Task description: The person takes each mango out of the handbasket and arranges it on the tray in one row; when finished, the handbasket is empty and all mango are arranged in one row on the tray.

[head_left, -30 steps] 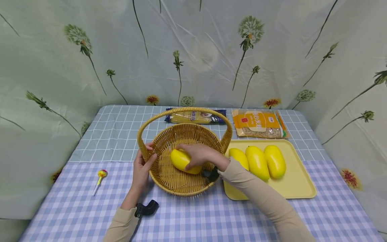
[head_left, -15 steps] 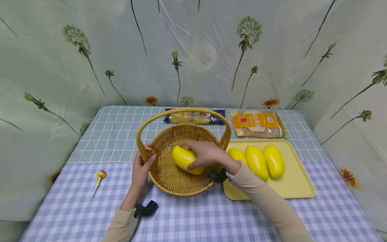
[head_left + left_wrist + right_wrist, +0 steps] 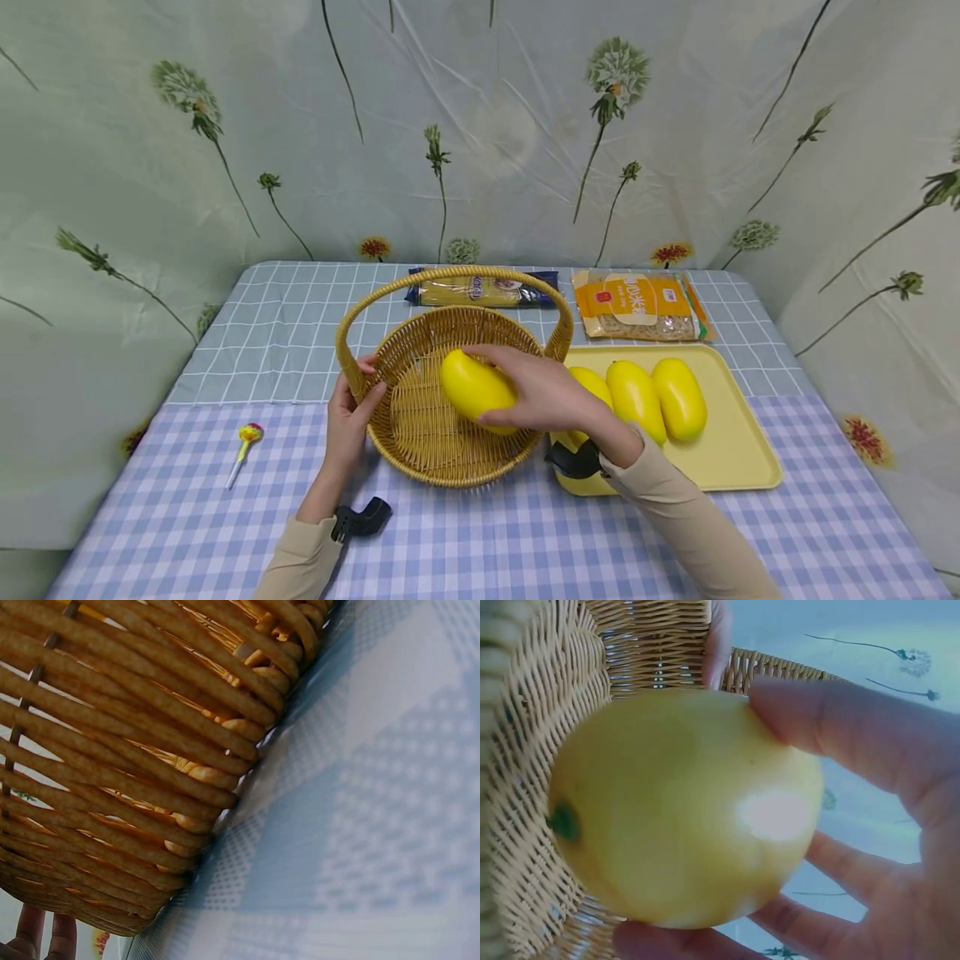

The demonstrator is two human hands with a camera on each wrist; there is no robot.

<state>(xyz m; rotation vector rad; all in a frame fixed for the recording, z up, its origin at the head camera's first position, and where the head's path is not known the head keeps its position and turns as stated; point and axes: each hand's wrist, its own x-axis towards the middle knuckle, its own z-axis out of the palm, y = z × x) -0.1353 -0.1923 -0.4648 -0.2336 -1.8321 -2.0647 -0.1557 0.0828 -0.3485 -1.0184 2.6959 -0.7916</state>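
My right hand (image 3: 551,394) grips a yellow mango (image 3: 476,387) over the right part of a round wicker basket (image 3: 420,417) with a tall arched handle. In the right wrist view the thumb and fingers curl round the mango (image 3: 682,817), whose green stem spot shows. My left hand (image 3: 350,421) holds the basket's left rim by the foot of the handle, thumb on the inside. The left wrist view shows the basket's woven outer wall (image 3: 127,765) close up, with two fingertips (image 3: 61,937) at its lower edge. No other fruit shows in the basket.
Right of the basket, a yellow tray (image 3: 738,450) bears three more mangoes (image 3: 636,402), one partly behind my right hand. Behind stand a blue-ended pasta pack (image 3: 480,290) and an orange food bag (image 3: 641,307). A lollipop (image 3: 245,450) lies at the left on the checked tablecloth.
My right hand has lifted the mango from the basket's floor and carried it right, towards the tray side. The left hand keeps its hold on the rim.
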